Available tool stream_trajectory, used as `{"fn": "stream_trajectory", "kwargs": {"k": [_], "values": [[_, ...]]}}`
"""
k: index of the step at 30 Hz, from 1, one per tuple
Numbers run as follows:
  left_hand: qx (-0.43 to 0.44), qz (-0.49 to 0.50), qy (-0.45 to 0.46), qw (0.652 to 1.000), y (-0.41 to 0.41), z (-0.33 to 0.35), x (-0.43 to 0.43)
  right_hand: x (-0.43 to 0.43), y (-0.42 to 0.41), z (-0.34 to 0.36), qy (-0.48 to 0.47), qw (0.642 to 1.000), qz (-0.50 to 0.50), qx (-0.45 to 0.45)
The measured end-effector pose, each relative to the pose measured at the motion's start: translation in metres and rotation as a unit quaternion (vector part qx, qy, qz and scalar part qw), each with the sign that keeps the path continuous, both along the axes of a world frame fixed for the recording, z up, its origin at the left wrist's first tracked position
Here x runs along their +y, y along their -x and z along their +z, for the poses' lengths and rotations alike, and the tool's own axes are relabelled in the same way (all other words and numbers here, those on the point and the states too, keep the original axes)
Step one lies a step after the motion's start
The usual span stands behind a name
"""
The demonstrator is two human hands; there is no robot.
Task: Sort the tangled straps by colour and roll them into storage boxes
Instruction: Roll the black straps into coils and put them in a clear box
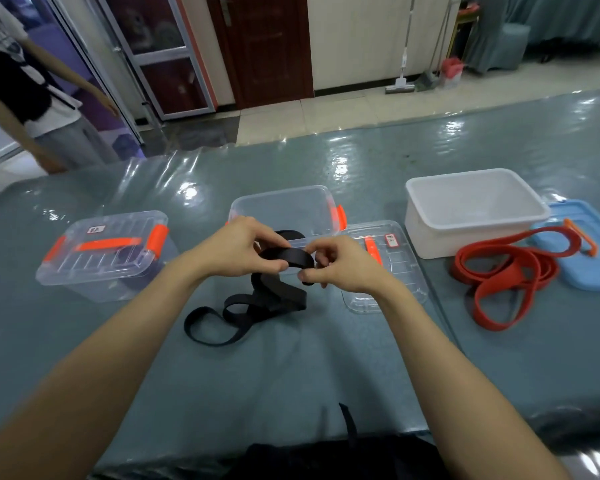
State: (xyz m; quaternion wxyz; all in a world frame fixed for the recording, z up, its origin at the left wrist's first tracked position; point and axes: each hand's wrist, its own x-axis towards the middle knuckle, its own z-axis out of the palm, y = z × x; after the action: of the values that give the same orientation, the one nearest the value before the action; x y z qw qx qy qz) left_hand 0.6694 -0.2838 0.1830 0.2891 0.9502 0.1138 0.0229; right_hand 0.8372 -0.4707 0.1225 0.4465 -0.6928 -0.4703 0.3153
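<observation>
We have the black strap (278,301) in the middle of the table (291,375), just in front of the open clear storage box (281,194). One end is lifted and curved into a first coil between our hands. The rest trails down into loose, overlapping loops on the glossy table cover. Our left hand (238,249) pinches the coil from its side with thumb and curled fingers, and our right hand (340,266) pinches the strap where it arches over and drops away. Both hands have a firm hold on the webbing. It looks like flat woven webbing, which we judge to be light, limp and a little springy, so a coil will likely loosen unless one hand clamps its flat faces while the other feeds in length under slight tension. The best hold seems to be on the coil's faces rather than its edges, where the layers could slide sideways. The loops below cross each other and may snag as they are drawn up. The red strap (499,268) lies well apart to the right, beside the white tub (430,237) and touching the blue lid (589,271). A clear lid (406,271) rests just right of our hands, and a closed clear box (101,261) with orange latches stands to the left.
</observation>
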Motion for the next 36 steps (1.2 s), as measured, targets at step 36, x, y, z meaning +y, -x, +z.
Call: {"fn": "stream_trajectory", "kwargs": {"k": [36], "values": [[-0.008, 0.066, 0.025, 0.997, -0.007, -0.013, -0.019, 0.001, -0.001, -0.019, 0.059, 0.998, -0.029, 0.010]]}}
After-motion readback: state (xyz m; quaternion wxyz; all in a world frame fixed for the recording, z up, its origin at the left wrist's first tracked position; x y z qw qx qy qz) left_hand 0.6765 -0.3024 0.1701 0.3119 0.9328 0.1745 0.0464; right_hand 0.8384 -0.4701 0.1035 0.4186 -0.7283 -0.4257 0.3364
